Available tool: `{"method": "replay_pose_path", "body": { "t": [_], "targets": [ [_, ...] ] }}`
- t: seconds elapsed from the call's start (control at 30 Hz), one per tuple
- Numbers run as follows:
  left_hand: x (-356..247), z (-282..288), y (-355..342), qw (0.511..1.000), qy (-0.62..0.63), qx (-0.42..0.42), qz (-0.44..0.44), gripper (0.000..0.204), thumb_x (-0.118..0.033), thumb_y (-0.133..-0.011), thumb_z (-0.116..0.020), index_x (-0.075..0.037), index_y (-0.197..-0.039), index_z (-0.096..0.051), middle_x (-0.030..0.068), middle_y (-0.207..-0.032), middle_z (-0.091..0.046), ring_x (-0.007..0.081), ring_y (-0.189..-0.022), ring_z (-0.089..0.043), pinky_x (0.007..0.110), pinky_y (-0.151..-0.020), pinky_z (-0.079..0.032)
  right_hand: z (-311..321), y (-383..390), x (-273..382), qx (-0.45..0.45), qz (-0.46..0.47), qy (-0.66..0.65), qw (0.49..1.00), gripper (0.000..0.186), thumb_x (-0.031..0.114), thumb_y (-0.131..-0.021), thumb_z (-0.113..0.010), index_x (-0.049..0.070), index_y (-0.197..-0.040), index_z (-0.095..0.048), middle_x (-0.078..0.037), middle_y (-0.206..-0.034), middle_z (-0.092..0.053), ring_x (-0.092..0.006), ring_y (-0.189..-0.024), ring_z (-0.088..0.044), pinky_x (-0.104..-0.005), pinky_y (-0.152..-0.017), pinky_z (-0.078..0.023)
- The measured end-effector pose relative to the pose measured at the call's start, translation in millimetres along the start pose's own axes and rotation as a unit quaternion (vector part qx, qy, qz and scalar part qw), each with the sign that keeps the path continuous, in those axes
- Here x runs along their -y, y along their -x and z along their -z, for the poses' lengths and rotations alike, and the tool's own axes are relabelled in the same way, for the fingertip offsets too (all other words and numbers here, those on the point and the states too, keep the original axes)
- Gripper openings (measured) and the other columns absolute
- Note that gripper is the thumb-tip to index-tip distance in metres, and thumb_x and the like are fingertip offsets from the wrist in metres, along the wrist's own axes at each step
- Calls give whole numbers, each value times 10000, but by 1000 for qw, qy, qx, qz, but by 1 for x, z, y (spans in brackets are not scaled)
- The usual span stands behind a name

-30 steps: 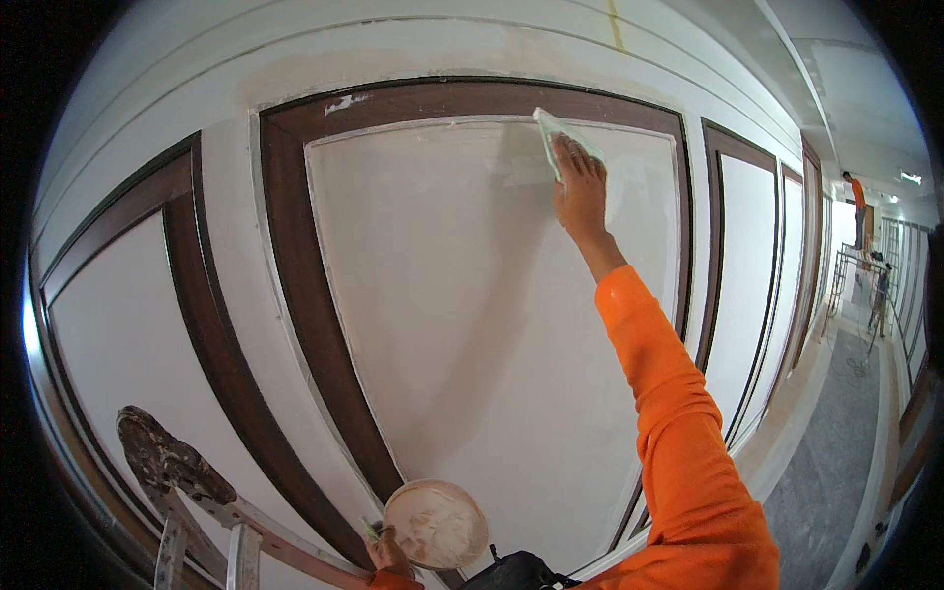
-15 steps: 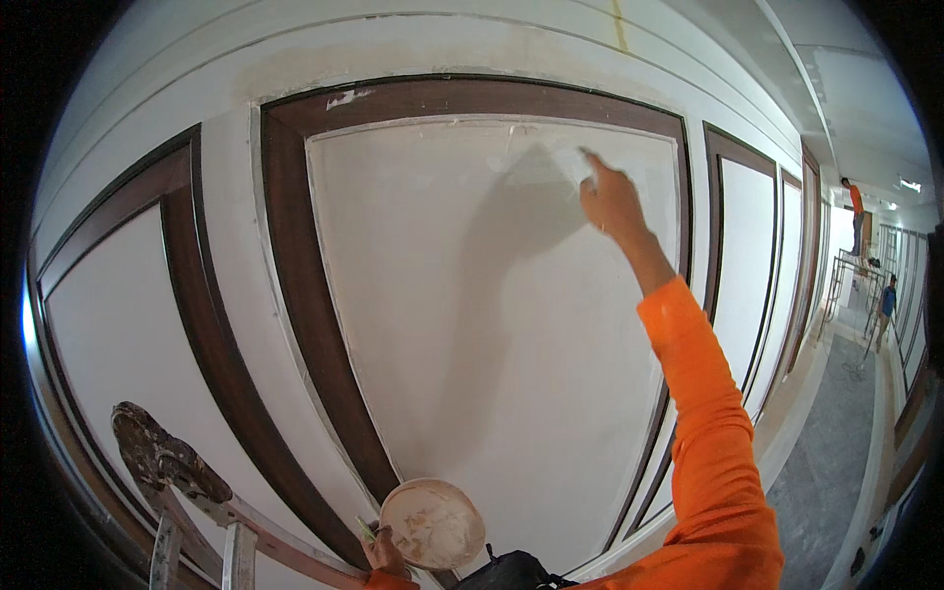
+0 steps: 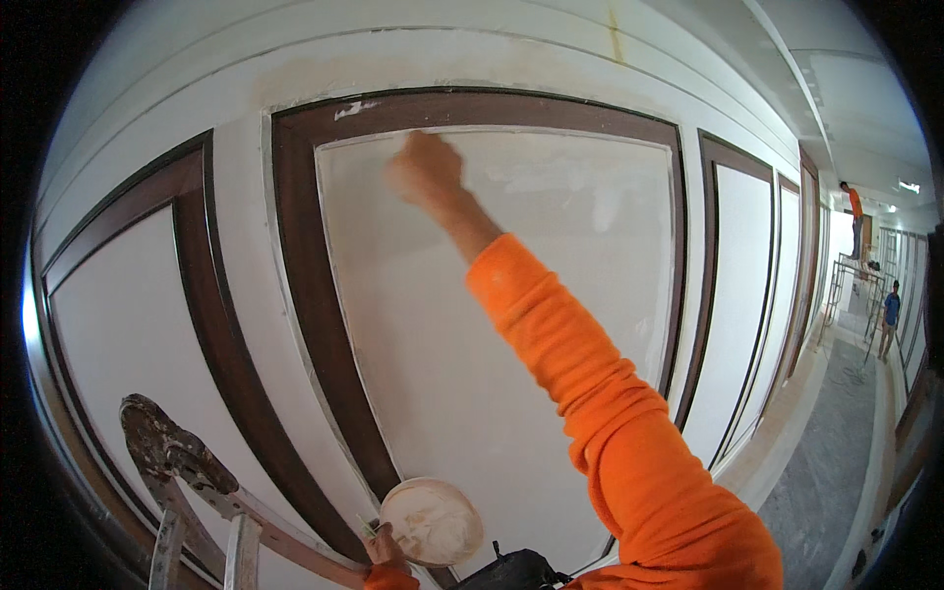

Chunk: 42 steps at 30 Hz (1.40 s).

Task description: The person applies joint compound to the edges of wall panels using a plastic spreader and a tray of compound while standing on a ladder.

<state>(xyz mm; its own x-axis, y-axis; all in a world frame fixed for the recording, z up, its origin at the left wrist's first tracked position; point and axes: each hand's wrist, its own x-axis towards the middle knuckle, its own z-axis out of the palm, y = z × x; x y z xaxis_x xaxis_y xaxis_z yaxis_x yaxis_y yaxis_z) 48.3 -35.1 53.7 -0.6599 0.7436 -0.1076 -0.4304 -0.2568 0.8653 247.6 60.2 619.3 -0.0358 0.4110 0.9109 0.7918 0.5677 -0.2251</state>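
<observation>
My right hand (image 3: 425, 169), orange-sleeved and blurred, is raised at the upper left of a pale wall panel (image 3: 501, 315), just below its dark brown wooden frame (image 3: 433, 103). Its fingers are curled; what they hold is hidden. Whitish smears mark the panel's top. Low in the picture, my left hand (image 3: 383, 546) grips a round shallow container (image 3: 433, 516) of pale paste, with a small greenish tool beside the fingers, partly hidden. A stained metal stepladder (image 3: 172, 447) stands just left of that hand.
A black bag (image 3: 516, 570) is at the bottom edge. More framed panels (image 3: 737, 265) line the wall. Down the corridor (image 3: 821, 442) at the right, a co-worker in orange (image 3: 855, 216) stands on metal scaffolding (image 3: 844, 295); another person in blue (image 3: 891, 310) stands nearby.
My right hand has swept left across the panel's upper part; the pale flat tool seen in it earlier is now hidden. The person in blue shows more fully.
</observation>
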Motion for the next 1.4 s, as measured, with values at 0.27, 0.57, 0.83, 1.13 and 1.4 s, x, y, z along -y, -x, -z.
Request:
{"method": "replay_pose_path", "body": {
  "t": [0.27,0.57,0.83,1.13,1.4],
  "targets": [
    [-8,-12,12,999,25,-31,5,413,-110,-774,-563,-21,-1142,-399,131,-881,-567,269,-757,-595,399,-702,-500,23,16,-128,-135,-14,-62,989,391,237,-839,-533,17,-1161,-556,-233,-1093,-587,-369,-1037,-550,-465,-922,-418],
    [-22,-5,28,999,-19,20,-29,373,-129,-803,-567,-39,-1125,-402,143,-910,-564,282,-756,-608,395,-660,-528,79,7,-213,-195,-156,70,966,370,211,-780,-489,44,-1079,-630,-227,-974,-641,-404,-916,-610,-471,-824,-476],
    [-27,-13,24,999,-28,20,33,350,-133,-812,-572,-57,-1115,-413,126,-953,-540,257,-808,-584,379,-652,-514,-29,2,-38,-162,9,54,985,214,209,-756,-550,73,-893,-642,-163,-870,-663,-337,-835,-645,-432,-732,-517],
    [33,25,-22,999,-15,45,-19,320,-156,-823,-567,-44,-1078,-410,90,-854,-528,225,-760,-542,346,-693,-467,-31,54,17,-197,303,22,932,389,24,-749,-527,-5,-1137,-511,-171,-1085,-603,-306,-957,-602,-435,-808,-449],
    [-23,-12,27,999,2,33,-1,297,-123,-811,-559,-31,-1057,-420,96,-857,-534,220,-753,-540,346,-694,-466,-22,39,-110,-170,359,318,861,520,144,-878,-470,122,-1380,-336,-52,-1425,-357,-198,-1263,-402,-478,-1016,-279]
  ]
}}
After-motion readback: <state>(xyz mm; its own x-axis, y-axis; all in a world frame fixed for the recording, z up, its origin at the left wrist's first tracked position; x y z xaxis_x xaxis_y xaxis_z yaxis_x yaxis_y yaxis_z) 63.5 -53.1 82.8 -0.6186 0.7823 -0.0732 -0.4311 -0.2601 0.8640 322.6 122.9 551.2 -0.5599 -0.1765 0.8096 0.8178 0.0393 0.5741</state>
